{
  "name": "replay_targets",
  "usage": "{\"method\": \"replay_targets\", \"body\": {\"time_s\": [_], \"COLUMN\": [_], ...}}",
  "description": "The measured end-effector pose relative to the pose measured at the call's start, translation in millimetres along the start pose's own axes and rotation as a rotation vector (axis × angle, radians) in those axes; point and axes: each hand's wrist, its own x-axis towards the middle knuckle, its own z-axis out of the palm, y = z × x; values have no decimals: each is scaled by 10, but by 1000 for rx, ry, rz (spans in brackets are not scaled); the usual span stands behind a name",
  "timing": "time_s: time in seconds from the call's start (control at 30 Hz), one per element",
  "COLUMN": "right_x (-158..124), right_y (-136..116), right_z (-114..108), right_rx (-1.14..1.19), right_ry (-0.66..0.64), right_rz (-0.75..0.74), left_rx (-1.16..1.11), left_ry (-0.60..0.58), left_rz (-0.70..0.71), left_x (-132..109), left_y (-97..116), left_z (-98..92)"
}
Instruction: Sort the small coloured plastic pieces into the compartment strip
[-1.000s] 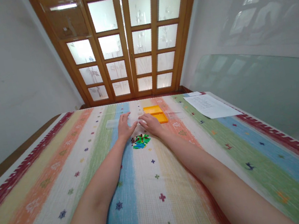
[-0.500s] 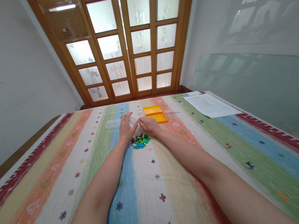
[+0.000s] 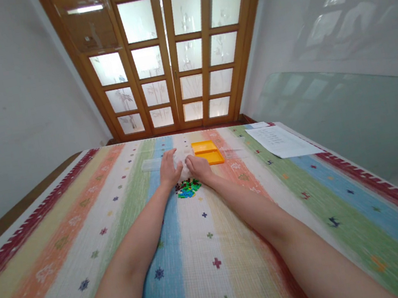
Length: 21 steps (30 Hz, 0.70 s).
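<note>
A long translucent plastic box (image 3: 151, 165) lies crosswise on the cloth. My left hand (image 3: 169, 170) is curved over it, thumb toward me and fingers on the far side, and steadies it. Close by on the right, my right hand (image 3: 199, 168) has its fingers curled together at the box's right end. Whatever is between those fingertips is too small to make out. Just on the near side of both hands lies a loose pile of small coloured pieces (image 3: 188, 189), green, blue, dark red and some yellow.
Behind my right hand lies an open yellow case (image 3: 208, 153) with two sections. Clear plastic, faintly visible, lies right of it. Printed paper sheets (image 3: 281, 141) rest at the right edge of the striped tablecloth (image 3: 215, 248). A wood-and-glass door (image 3: 167, 52) stands beyond the table.
The right hand's fingertips have drawn slightly apart from the left thumb. My left hand stays on the box, and the view has shifted a little.
</note>
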Motion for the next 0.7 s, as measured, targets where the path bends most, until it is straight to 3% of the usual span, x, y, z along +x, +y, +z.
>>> {"method": "replay_targets", "body": {"time_s": [0.13,0.33,0.7], "right_x": [44,73,123], "right_y": [100,144,338], "right_z": [7,36,4], "right_rx": [54,173,303], "right_ry": [41,120,228], "right_rz": [170,129,212], "left_rx": [-29,-83,-135], "left_ry": [-25,59,-32], "left_rz": [62,-59,-219], "left_x": [-25,-33,-15], "left_y": [21,-42,-113], "left_z": [40,31,69]}}
